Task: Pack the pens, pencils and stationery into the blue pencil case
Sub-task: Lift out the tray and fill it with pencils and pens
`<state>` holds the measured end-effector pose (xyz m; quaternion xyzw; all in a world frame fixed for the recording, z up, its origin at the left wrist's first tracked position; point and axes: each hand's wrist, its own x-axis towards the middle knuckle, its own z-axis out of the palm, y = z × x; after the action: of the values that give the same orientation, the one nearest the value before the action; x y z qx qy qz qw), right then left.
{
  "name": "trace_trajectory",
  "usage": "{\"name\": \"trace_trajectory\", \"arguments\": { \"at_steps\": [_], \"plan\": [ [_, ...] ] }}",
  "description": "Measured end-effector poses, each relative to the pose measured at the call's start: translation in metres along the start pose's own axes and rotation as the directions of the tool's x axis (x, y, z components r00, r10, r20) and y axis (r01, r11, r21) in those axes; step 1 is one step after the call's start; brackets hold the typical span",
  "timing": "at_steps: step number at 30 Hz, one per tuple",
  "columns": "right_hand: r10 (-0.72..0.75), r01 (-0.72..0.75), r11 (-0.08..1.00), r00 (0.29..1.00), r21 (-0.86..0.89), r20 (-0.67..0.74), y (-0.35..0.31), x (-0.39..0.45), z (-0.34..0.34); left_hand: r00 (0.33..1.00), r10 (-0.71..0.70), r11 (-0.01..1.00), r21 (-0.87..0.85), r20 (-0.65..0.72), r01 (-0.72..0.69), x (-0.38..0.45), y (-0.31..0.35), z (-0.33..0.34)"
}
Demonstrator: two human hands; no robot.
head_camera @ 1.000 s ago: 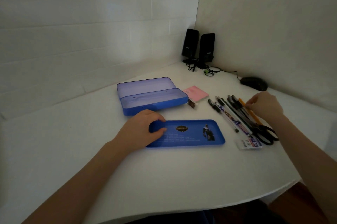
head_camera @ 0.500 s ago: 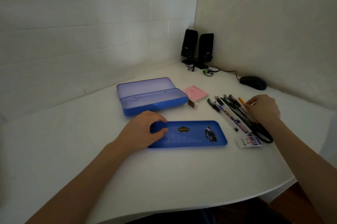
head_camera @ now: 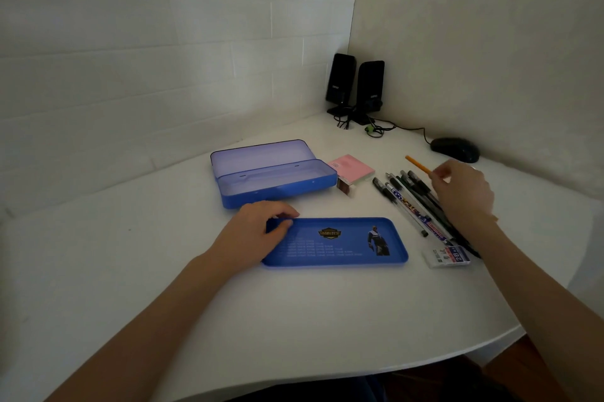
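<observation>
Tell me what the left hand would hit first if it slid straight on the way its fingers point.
The left hand points right along the flat blue metal tray it touches. Beyond the tray's far rim, probably the row of dark pens; depth is uncertain.

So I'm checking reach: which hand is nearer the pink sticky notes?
Left hand, slightly: it rests on the blue tray below-left of the pink sticky notes; the right hand holds an orange pencil farther right.

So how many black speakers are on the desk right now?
2. Both stand in the back corner where the walls meet: the left speaker and the right speaker, side by side, cables trailing in front. None looks hidden.
</observation>
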<state>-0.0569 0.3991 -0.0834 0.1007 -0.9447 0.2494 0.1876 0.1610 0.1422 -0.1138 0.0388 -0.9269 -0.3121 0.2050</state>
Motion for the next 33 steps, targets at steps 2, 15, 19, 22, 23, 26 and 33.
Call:
{"name": "trace_trajectory", "arguments": {
  "at_steps": [2,15,19,22,23,26,33],
  "plan": [
    [-0.147,0.143,0.98,0.989,0.136,0.016,-0.016,-0.01,-0.002,0.999,-0.032,0.997,-0.065,-0.013,0.031,0.002,-0.001,0.0],
    [-0.641,0.387,0.744,0.642,0.544,0.42,-0.09,-0.1,0.021,0.981,-0.189,0.896,-0.418,-0.045,0.153,0.007,-0.005,-0.002],
    [-0.639,0.352,0.727,0.659,0.589,0.396,-0.099,-0.103,0.026,0.99,-0.134,0.921,-0.364,0.034,0.137,0.005,-0.005,-0.002],
    [-0.627,0.385,0.739,0.694,0.553,0.354,-0.101,-0.102,0.032,0.993,-0.105,0.943,-0.311,0.045,0.114,0.006,-0.008,-0.002],
    [-0.609,0.395,0.752,0.724,0.528,0.325,-0.099,-0.101,0.032,0.994,-0.101,0.952,-0.288,0.038,0.107,0.007,-0.009,-0.002],
    [-0.514,0.369,0.82,0.812,0.438,0.278,-0.087,-0.092,0.029,0.995,-0.096,0.968,-0.231,0.024,0.099,0.008,-0.01,-0.002],
    [-0.351,0.18,0.897,0.845,0.405,0.403,-0.072,-0.079,0.025,0.994,-0.105,0.968,-0.228,0.006,0.104,0.009,-0.012,-0.001]
  ]
}}
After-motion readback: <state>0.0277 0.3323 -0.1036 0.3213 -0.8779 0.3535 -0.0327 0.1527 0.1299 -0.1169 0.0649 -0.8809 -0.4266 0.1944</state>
